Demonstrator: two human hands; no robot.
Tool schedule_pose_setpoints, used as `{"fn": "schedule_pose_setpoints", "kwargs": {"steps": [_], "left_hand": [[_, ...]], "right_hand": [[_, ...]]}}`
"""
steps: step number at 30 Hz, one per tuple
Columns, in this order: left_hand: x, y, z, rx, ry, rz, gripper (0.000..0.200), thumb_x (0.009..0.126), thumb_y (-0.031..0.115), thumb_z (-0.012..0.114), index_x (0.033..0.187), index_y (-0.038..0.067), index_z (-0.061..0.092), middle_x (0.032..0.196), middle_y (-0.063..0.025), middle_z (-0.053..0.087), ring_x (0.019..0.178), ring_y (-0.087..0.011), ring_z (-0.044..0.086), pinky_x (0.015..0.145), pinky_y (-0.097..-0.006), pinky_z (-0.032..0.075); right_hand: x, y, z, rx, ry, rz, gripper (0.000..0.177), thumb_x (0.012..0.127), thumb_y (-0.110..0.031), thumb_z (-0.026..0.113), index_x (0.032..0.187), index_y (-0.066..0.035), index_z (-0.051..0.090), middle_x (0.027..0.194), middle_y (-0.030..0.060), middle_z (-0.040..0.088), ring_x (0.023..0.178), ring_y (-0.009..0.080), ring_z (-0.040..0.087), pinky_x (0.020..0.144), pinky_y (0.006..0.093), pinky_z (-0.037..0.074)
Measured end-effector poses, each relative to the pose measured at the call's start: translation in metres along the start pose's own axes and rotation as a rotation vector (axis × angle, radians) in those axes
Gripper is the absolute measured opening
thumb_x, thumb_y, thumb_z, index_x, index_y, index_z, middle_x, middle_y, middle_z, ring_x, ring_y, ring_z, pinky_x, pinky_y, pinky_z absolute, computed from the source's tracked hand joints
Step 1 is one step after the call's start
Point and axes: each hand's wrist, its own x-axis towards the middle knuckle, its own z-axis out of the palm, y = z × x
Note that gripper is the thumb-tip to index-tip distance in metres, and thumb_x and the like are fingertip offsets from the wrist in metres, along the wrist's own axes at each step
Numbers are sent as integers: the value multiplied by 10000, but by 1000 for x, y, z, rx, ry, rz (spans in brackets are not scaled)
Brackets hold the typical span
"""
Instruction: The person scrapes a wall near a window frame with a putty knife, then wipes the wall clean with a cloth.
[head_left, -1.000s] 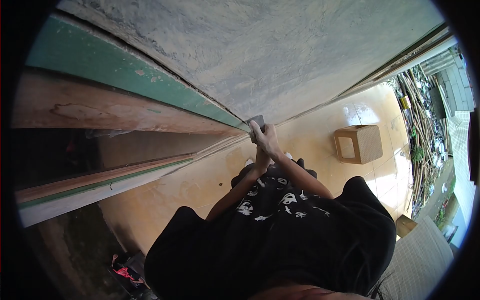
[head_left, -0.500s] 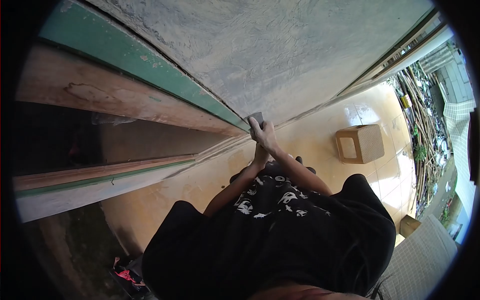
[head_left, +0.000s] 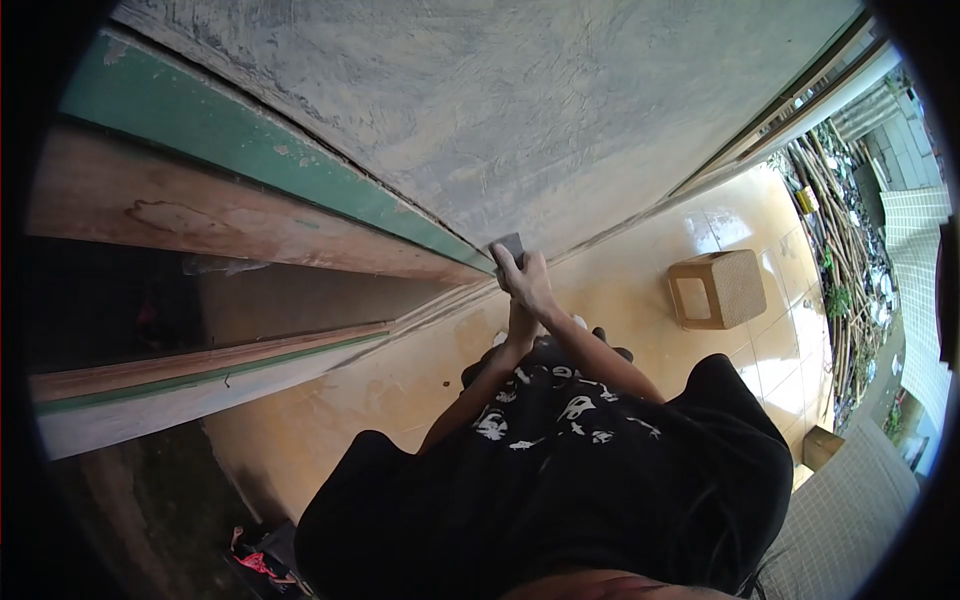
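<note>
My right hand (head_left: 529, 280) is closed around a small dark grey rectangular pad (head_left: 512, 244), its thumb laid along the near face. The pad is up against the rough grey plastered wall (head_left: 470, 130), low in the view beside the green door frame (head_left: 250, 120). Pale dust coats the fingers of this hand. Just below it, my left hand (head_left: 521, 322) sits close under the right wrist. Its fingers are hidden behind the right hand, so I cannot tell what they hold.
A brown woven-pattern stool (head_left: 718, 290) stands on the shiny tan tiled floor (head_left: 620, 270) to the right. To the left is a dark doorway (head_left: 110, 290) with bare-wood edges. Beyond the floor's right edge lies a pile of sticks (head_left: 845, 240).
Both hands and the pad have shifted slightly down in the view, with the pad still at the wall by the frame. The camera view has moved a little.
</note>
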Motion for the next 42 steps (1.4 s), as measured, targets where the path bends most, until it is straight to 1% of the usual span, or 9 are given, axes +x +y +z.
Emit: {"fn": "schedule_pose_setpoints", "kwargs": {"steps": [2, 13, 18, 21, 27, 32, 35, 39, 42], "left_hand": [[-3, -3, 3, -18, 0, -1, 206, 866, 235, 641, 740, 120, 525, 532, 42, 427, 393, -96, 375, 383, -277, 272], [-24, 4, 6, -120, 13, -49, 201, 868, 219, 642, 744, 122, 517, 528, 52, 406, 388, -90, 350, 382, -273, 259], [-32, 16, 7, -98, 24, -240, 231, 866, 188, 639, 718, 144, 468, 515, 58, 346, 397, -64, 310, 385, -272, 217], [-28, 14, 10, -89, 33, -232, 227, 866, 187, 639, 721, 142, 470, 517, 57, 348, 398, -64, 312, 385, -272, 219], [-14, 16, 7, -19, 22, -206, 217, 866, 184, 638, 731, 138, 475, 524, 55, 354, 403, -64, 319, 386, -271, 225], [-10, 22, 8, 41, 16, -129, 209, 866, 182, 638, 739, 133, 479, 529, 53, 359, 407, -63, 325, 387, -270, 229], [-14, 17, 2, 83, 27, -122, 204, 866, 180, 638, 744, 131, 482, 532, 52, 361, 410, -63, 329, 387, -270, 232], [-18, 12, 0, 118, 21, -118, 197, 866, 178, 637, 751, 128, 485, 536, 51, 365, 413, -63, 333, 388, -269, 236], [-16, 9, 3, 156, 14, -92, 192, 866, 177, 637, 756, 125, 488, 539, 50, 368, 415, -63, 337, 388, -269, 239]], "right_hand": [[1, 11, 1, 81, 6, 121, 575, 944, -403, 548, 480, -80, 440, 436, -16, 410, 366, 81, 385, 365, 257, 291], [-3, 0, -4, -119, 90, 111, 551, 915, -437, 578, 531, -46, 518, 463, 11, 480, 393, 89, 468, 386, 247, 371], [1, 5, -5, -6, 31, 193, 552, 903, -436, 591, 556, -8, 555, 461, 32, 509, 382, 105, 488, 373, 263, 371], [1, 6, -4, 20, 7, 173, 524, 934, -410, 560, 544, -70, 481, 455, -6, 442, 367, 82, 412, 353, 253, 308], [0, -19, 0, 6, 4, 12, 554, 915, -413, 589, 520, -30, 519, 460, 8, 473, 409, 71, 435, 390, 257, 337], [7, -11, -1, 99, -20, 18, 493, 933, -371, 584, 567, -50, 504, 482, -20, 447, 413, 64, 399, 388, 245, 297], [0, -29, 1, 15, 22, 82, 511, 930, -383, 584, 547, -54, 505, 466, -19, 439, 401, 65, 394, 383, 246, 293], [0, -21, -2, -91, 47, -20, 548, 928, -401, 580, 505, -62, 493, 444, -11, 445, 379, 70, 406, 369, 251, 301], [-6, -25, -4, -34, 26, 136, 590, 888, -448, 613, 502, -10, 525, 446, 8, 469, 410, 82, 452, 401, 273, 350]]}}
